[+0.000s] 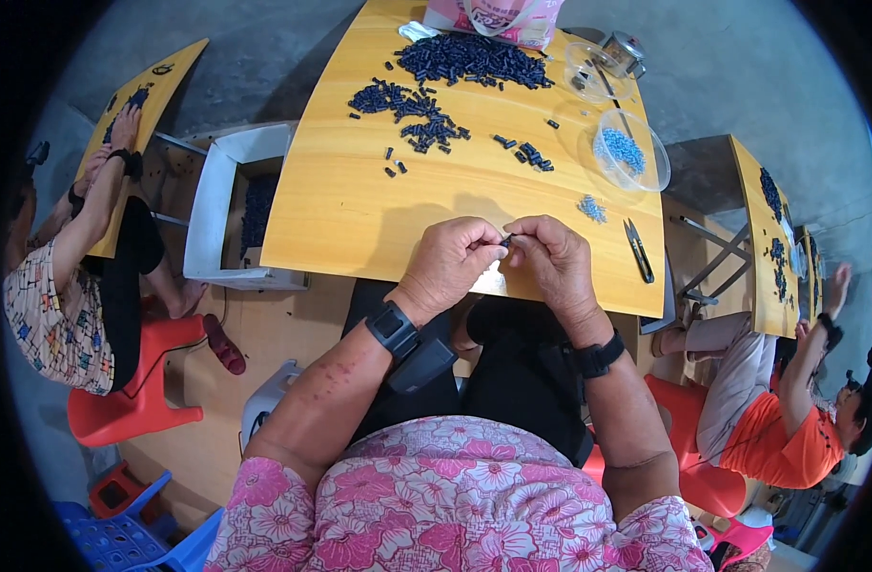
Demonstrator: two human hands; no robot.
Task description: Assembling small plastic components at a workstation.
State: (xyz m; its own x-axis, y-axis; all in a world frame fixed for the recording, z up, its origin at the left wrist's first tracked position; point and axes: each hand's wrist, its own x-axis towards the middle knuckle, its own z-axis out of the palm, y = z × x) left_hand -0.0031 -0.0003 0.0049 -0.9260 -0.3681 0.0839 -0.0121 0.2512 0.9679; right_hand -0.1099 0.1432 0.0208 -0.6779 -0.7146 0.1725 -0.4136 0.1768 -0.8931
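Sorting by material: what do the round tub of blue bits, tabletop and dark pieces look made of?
Round tub: probably clear, glossy plastic; its thin wall is see-through. Tabletop: wood or wood-look laminate, satin; yellow-brown with faint grain. Dark pieces: likely moulded plastic, alike in shape, but too small to be sure of finish.

The yellow wood-grained table (pixel 359 210) bears a large heap of small dark pieces (pixel 474 59) toward its far edge, with a looser pile (pixel 407 112) nearer the left edge and a few strays below it. A little cluster (pixel 531 155) lies right of the middle. Along the right edge are a metal cup (pixel 626 52), a clear bowl (pixel 657 176), light-blue bits (pixel 591 208) and, toward the near right corner, black snips (pixel 638 252). A pink bag (pixel 498 21) stands at the far edge.
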